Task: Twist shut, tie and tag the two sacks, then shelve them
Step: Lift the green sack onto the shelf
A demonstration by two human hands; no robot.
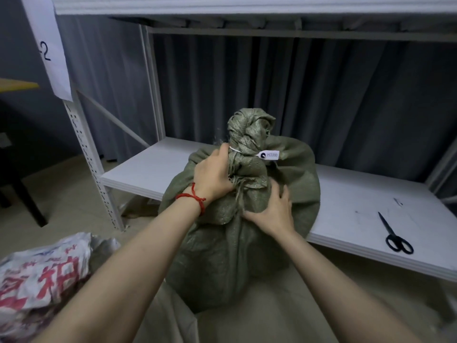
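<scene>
A full green woven sack stands in front of me, leaning against the front edge of the low white shelf. Its neck is twisted and bound with a white tie, and a white tag hangs from the tie on the right. My left hand, with a red string at the wrist, grips the sack's neck just under the tie. Lower down, my right hand clutches a fold of the sack's fabric. A white sack with red print lies on the floor at the lower left.
Black scissors lie on the shelf to the right. A white perforated upright stands at the shelf's left front corner, with a paper sheet hanging above it. Another shelf board runs overhead. Dark curtains hang behind.
</scene>
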